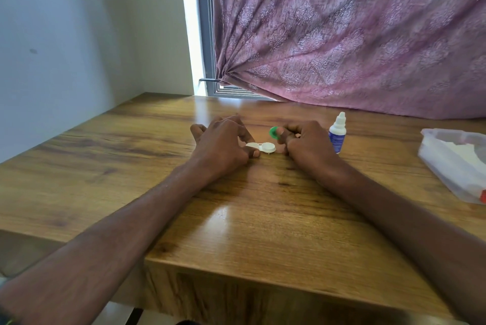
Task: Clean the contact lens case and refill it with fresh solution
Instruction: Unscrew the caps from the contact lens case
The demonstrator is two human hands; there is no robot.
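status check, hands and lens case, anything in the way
Left hand steadies white lens case on table. Right hand pinches green cap, off the case. Solution bottle upright at right, nothing blocking.

One lens case — one green cap — one bottle.

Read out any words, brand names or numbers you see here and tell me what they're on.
None can be read.
Solution bottle: its blue label carries print, too small and blurred to make out.
Lens case, green cap, plastic bag: no text visible.
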